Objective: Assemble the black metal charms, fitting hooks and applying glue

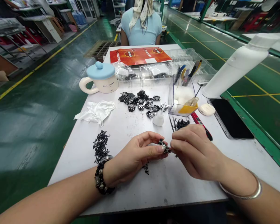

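In front of the nozzle bottle [158,120], the left hand [137,152] pinches a black-and-silver part [163,144]. The right hand [197,152] curls at its edge, grip unclear.

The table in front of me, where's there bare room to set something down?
Bare table between the phone and the bangle; another patch, speckled, between the white cloth and the left hand. Crowded around the clear box, where the bottle, red tool and metal pieces press close.

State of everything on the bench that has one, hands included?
Left hand: gripping part
Right hand: fingers curled at part, grip unclear
Mug: lid on
Cloth: crumpled
Phone: screen dark
Cream case: closed
Black hooks: loosely heaped
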